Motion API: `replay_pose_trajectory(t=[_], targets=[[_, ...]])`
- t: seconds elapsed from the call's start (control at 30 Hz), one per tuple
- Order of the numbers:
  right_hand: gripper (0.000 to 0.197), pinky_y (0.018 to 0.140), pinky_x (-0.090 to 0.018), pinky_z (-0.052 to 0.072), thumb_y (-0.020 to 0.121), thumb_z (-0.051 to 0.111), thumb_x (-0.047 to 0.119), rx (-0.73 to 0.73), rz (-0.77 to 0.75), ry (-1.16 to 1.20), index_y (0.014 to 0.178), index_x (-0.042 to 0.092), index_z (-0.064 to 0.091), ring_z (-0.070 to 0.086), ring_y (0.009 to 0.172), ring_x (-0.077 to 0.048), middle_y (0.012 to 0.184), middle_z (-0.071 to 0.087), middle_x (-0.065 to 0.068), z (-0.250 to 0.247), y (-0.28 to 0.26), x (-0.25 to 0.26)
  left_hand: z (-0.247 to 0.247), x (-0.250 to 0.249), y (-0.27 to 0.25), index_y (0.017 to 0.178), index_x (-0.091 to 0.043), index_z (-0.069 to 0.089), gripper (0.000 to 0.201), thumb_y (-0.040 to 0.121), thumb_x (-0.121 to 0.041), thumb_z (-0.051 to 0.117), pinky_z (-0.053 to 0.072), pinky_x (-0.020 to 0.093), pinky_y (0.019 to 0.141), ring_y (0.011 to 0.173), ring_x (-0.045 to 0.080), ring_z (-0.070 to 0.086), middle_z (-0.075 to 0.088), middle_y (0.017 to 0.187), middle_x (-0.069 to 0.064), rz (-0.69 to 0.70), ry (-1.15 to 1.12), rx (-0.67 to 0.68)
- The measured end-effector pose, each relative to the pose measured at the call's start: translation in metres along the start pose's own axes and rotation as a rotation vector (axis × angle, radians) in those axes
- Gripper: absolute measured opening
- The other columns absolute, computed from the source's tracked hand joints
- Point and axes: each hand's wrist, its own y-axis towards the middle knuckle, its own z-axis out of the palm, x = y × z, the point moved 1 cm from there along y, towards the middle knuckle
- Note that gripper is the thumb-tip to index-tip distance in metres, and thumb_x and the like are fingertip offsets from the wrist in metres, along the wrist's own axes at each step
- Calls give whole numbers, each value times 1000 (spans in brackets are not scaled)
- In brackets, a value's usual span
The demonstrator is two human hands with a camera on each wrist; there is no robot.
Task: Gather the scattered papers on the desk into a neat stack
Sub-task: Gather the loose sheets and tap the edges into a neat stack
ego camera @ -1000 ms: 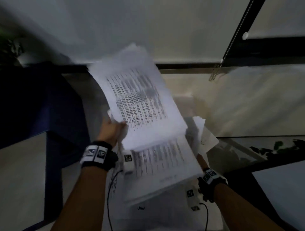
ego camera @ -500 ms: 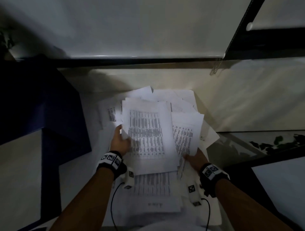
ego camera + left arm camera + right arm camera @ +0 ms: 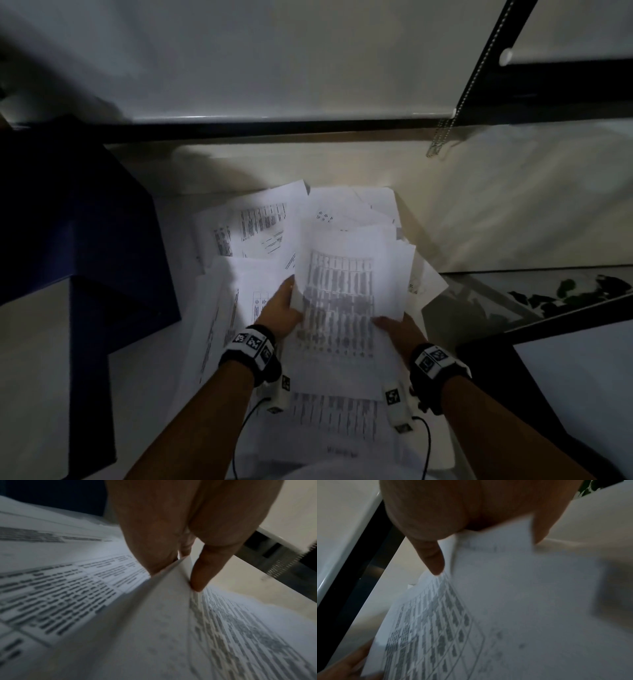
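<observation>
Several white printed papers (image 3: pixel 260 222) lie fanned out and overlapping on the pale desk (image 3: pixel 164 377). A bundle of sheets (image 3: pixel 342 291) with dense rows of print is held over the middle of the pile. My left hand (image 3: pixel 282 308) pinches its left edge; in the left wrist view the thumb (image 3: pixel 200 574) lies on top and the fingers go underneath. My right hand (image 3: pixel 394 325) pinches the lower right edge, its thumb (image 3: pixel 435 561) on the printed side. More sheets (image 3: pixel 335 418) lie under my wrists near the front edge.
A dark blue box or cabinet (image 3: pixel 85 222) stands close on the left of the pile. A glass surface (image 3: pixel 479 301) adjoins the desk on the right. A bead chain (image 3: pixel 442 137) hangs at the back right, below a black rail.
The bundle, lifted high toward my head a second ago, has come down over the pile. It has shifted right, and both hands now hold its edges.
</observation>
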Motion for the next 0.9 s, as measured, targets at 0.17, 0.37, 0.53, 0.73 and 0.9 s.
replay_pose_trajectory(t=[0.17, 0.37, 0.53, 0.73, 0.9], targets=[[65, 93, -54, 51, 60, 81, 39, 43, -62, -156, 118, 17, 63, 65, 101, -32, 111, 69, -10, -6, 2, -2, 3, 6, 14, 152, -36, 23, 79, 86, -30, 66, 45, 51, 104, 126, 37, 44, 37, 141, 13, -33, 379, -83], [45, 97, -56, 48, 72, 76, 23, -5, -111, -90, 114, 10, 64, 62, 104, -34, 112, 68, -12, -5, -7, 8, -42, 33, 8, 140, -21, 47, 61, 85, -44, 59, 48, 44, 100, 125, 34, 50, 45, 142, 16, -234, 262, -413], [24, 93, -47, 49, 81, 71, 2, -11, -282, 69, 94, 20, 63, 63, 97, -29, 98, 67, -2, 2, -35, 64, -33, -9, -5, 131, -19, 48, 58, 88, -55, 63, 47, 42, 99, 113, 24, 58, 59, 111, -4, -19, -148, -60], [26, 85, -36, 53, 84, 71, 18, -130, -592, 15, 107, 7, 62, 64, 93, -28, 96, 66, -5, 0, -62, 139, -52, -93, -24, 120, -11, 59, 32, 90, -17, 68, 59, 36, 83, 97, 20, 70, 72, 105, 4, 321, -475, -291], [22, 64, -13, 51, 85, 68, 5, -126, -678, 68, 85, 22, 54, 60, 76, -4, 83, 60, 7, 2, -85, 153, -50, -105, -27, 122, -5, 53, 39, 87, -1, 67, 57, 25, 76, 88, 8, 68, 68, 98, -2, 376, -602, -295]])
